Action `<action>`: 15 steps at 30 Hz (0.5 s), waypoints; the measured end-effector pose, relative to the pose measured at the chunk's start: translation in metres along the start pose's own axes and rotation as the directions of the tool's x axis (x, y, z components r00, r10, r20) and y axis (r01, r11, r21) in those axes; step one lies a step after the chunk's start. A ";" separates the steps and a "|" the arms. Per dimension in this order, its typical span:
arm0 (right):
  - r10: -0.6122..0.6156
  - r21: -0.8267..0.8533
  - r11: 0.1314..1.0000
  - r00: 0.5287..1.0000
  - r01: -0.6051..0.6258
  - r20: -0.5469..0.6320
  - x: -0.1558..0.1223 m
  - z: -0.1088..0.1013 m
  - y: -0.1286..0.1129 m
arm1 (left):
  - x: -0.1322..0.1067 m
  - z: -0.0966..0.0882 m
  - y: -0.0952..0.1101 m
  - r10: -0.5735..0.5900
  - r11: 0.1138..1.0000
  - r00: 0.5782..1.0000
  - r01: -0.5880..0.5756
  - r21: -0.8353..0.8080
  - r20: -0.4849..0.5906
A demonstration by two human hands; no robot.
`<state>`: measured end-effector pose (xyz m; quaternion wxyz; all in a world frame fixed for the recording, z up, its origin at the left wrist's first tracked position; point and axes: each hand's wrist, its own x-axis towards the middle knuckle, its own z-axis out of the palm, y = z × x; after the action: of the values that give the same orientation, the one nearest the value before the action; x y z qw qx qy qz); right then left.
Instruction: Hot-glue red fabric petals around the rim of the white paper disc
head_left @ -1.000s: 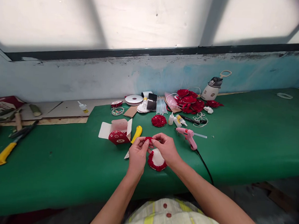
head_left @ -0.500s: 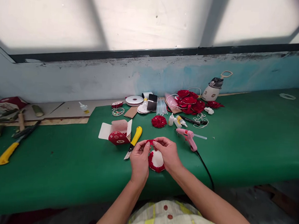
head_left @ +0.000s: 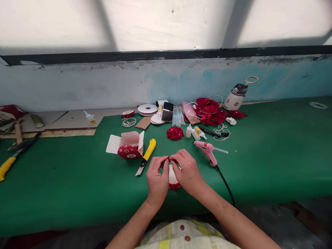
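Between the pinched fingertips of both hands is a small piece of red fabric [head_left: 168,159], mostly covered by the fingers. My left hand [head_left: 156,179] grips its left side and my right hand [head_left: 188,172] its right side. Just below them on the green table lies a white disc [head_left: 174,176] with a ruffled red border, partly hidden by the hands. A utility knife [head_left: 149,151] with a yellow handle and its blade out lies left of my left hand. Right of my right hand rests a pink hot glue gun [head_left: 207,149] with a clear glue stick in it.
An open red and white box [head_left: 130,150] stands at the left. Farther back are a red ruffled round [head_left: 174,133], small glue bottles [head_left: 195,133], glue sticks [head_left: 178,116], a ribbon spool [head_left: 147,109], red fabric flowers [head_left: 209,111] and a water bottle [head_left: 235,97]. Shears [head_left: 5,169] lie far left.
My fingertips have drawn closer together and folded the red fabric, so less of it shows. My hands now cover more of the white disc. The view has shifted slightly.
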<state>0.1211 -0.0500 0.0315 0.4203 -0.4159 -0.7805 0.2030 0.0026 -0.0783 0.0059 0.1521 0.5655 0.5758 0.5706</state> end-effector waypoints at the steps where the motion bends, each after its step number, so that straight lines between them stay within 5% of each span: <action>1: -0.007 -0.036 0.999 1.000 0.008 0.031 0.000 -0.002 -0.001 | -0.001 0.001 -0.001 0.019 1.000 1.000 -0.019 0.003 0.008; 7: -0.022 -0.177 0.982 0.980 0.058 0.198 0.000 -0.016 -0.001 | -0.005 -0.001 -0.004 -0.036 0.999 0.987 0.040 -0.018 0.155; 15: -0.074 -0.209 0.962 0.905 0.175 0.419 0.005 -0.035 0.002 | -0.004 -0.007 -0.003 -0.091 0.994 0.916 0.110 -0.025 0.391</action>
<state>0.1495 -0.0462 0.0525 0.2068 -0.3615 -0.8947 0.1612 -0.0031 -0.0838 0.0042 0.3054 0.6335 0.5492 0.4515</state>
